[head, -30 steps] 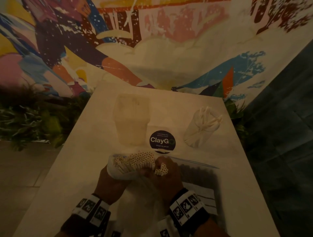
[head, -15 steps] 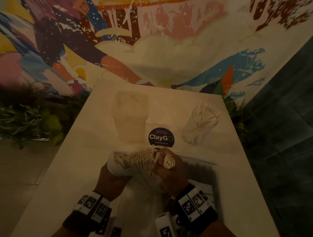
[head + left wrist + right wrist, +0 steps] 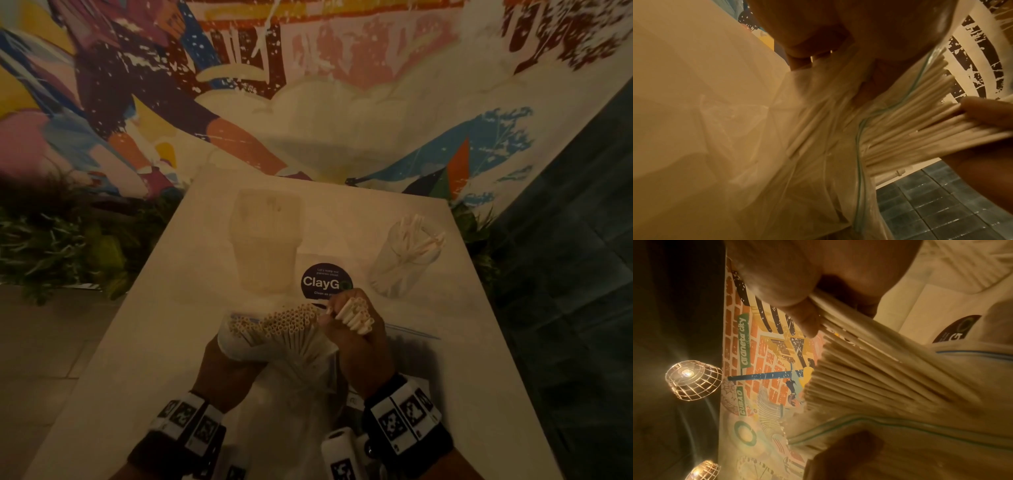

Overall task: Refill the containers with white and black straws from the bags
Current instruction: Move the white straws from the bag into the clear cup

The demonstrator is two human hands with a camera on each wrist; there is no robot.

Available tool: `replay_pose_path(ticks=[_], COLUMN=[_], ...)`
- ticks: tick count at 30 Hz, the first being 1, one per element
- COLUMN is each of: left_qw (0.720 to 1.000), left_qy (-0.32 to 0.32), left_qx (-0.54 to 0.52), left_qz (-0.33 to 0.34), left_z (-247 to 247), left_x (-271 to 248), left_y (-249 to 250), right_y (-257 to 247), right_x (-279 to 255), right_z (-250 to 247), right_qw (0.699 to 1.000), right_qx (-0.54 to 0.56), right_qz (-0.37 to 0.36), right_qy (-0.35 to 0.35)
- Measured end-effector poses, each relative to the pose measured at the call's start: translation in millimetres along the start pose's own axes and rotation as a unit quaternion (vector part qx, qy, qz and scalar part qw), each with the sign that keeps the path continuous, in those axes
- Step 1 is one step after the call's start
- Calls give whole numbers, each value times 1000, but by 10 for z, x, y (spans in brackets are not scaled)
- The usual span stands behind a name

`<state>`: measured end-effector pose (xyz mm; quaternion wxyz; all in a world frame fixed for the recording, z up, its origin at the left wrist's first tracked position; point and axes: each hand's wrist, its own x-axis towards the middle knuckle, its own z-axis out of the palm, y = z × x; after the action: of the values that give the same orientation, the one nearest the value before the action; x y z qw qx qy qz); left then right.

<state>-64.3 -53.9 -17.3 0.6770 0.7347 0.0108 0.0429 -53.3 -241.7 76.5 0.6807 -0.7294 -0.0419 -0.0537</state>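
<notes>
White straws (image 3: 291, 325) fan out of the clear bag (image 3: 301, 394) I'm gripping; a small bunch (image 3: 356, 315) sits in my fist. Two clear containers (image 3: 265, 240) (image 3: 402, 260) stand upright beyond, the right one holding white straws.

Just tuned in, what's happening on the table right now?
A person is restocking straws. The left hand grips a clear zip bag of white straws, while the right hand holds a small bunch drawn from it. Ahead on the table stand a frosted container and a clear cup that already holds some white straws.
</notes>
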Motion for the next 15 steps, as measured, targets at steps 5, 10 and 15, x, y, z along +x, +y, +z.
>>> replay_pose_path(ticks=[5,10,15], left_qw=[1000,998,998], left_qy=[-6,0,-3], left_qx=[4,-45,-55], left_qz=[15,37,40], left_z=[1,30,35], left_x=[11,-6,-10], left_y=[9,47,74], right_y=[-233,-460,-612], right_x=[41,119,244], right_z=[-3,-85,-239], right_qw=[999,988,978], right_qx=[41,148,207], right_qz=[-16,-22,-21], right_qy=[17,22,15])
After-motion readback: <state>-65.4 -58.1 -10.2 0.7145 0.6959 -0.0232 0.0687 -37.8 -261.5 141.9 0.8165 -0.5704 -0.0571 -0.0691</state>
